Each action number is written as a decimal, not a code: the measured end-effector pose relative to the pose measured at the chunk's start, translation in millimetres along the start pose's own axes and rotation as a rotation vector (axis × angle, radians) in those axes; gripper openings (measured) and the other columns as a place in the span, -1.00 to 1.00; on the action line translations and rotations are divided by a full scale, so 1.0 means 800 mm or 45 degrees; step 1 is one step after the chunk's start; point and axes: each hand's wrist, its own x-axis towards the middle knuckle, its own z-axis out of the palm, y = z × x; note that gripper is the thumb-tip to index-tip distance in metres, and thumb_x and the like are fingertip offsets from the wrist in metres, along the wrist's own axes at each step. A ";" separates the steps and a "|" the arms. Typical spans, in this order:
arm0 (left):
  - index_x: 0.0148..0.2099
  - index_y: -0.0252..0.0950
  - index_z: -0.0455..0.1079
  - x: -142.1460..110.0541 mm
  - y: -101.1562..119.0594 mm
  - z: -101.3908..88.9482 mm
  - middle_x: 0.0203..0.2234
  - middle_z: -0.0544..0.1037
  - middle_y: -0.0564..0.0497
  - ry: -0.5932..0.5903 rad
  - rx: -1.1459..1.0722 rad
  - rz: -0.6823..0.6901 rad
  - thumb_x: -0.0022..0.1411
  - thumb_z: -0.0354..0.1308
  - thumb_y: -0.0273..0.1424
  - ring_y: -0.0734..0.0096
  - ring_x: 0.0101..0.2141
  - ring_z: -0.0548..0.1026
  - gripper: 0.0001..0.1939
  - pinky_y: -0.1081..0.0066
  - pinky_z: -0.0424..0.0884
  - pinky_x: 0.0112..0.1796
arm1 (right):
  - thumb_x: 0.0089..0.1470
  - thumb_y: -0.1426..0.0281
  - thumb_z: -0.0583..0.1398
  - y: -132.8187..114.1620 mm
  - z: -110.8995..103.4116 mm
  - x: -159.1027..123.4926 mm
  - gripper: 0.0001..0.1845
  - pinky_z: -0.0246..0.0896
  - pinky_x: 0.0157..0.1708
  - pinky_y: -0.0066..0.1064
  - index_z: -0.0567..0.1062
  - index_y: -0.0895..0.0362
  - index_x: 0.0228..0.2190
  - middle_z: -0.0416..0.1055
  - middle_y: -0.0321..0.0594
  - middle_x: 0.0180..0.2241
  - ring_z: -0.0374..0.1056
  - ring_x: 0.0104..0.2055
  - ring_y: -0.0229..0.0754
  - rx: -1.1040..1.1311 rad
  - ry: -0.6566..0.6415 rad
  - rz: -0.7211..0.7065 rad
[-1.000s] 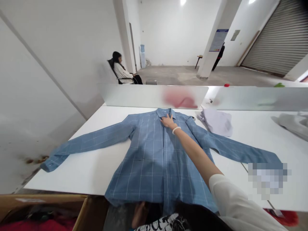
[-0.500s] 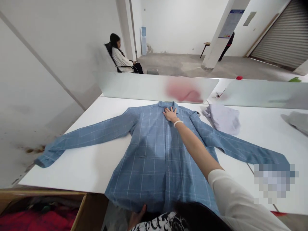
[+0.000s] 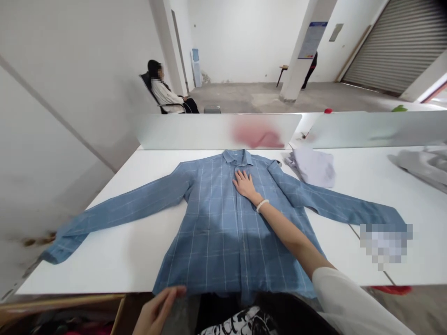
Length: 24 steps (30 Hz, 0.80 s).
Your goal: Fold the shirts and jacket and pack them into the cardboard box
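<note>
A blue checked shirt (image 3: 216, 228) lies face up on the white table (image 3: 115, 246), sleeves spread to both sides, collar at the far end. My right hand (image 3: 245, 184) rests flat on the shirt's chest just below the collar, fingers stretched out; a white bead bracelet sits on the wrist. My left hand (image 3: 157, 311) is at the near edge by the shirt's hem, fingers loosely extended and holding nothing that I can see.
A folded pale lilac garment (image 3: 312, 168) lies right of the collar, a grey garment (image 3: 422, 165) at far right. Frosted dividers (image 3: 195, 131) line the table's back. A cardboard box (image 3: 63, 311) stands lower left. A person sits in a chair (image 3: 164, 90) beyond.
My right hand has slid down from the collar onto the chest. My left hand has come up from under the hem to the table's near edge.
</note>
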 end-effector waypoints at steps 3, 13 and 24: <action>-0.05 -0.25 0.50 0.059 0.042 0.021 -0.05 0.53 -0.13 0.214 0.255 0.294 0.21 -0.10 -0.02 0.04 0.01 0.43 -0.46 0.05 0.28 0.08 | 0.27 0.16 -0.20 0.002 0.007 0.007 -0.37 -0.35 0.22 0.08 0.01 0.20 0.27 -0.17 -0.10 0.33 -0.30 0.33 0.17 -0.004 -0.051 -0.007; 0.27 -0.42 0.13 0.082 0.041 0.121 0.26 0.12 -0.24 0.470 1.126 0.627 0.28 -0.11 -0.13 -0.13 0.26 -0.04 -0.36 -0.12 -0.01 0.17 | 0.27 0.17 -0.18 0.007 0.004 0.018 -0.38 -0.32 0.22 0.11 0.01 0.15 0.28 -0.13 -0.15 0.32 -0.26 0.33 0.14 0.016 -0.072 0.015; 0.27 -0.51 0.11 0.079 0.052 0.122 0.23 0.15 -0.32 0.461 1.165 0.601 0.29 -0.15 -0.09 -0.13 0.25 0.00 -0.31 -0.12 -0.06 0.18 | 0.29 0.25 -0.10 0.003 -0.036 -0.052 -0.49 -0.19 0.21 0.02 0.20 0.16 0.19 0.02 -0.08 0.27 -0.11 0.31 0.04 0.139 -0.069 -0.243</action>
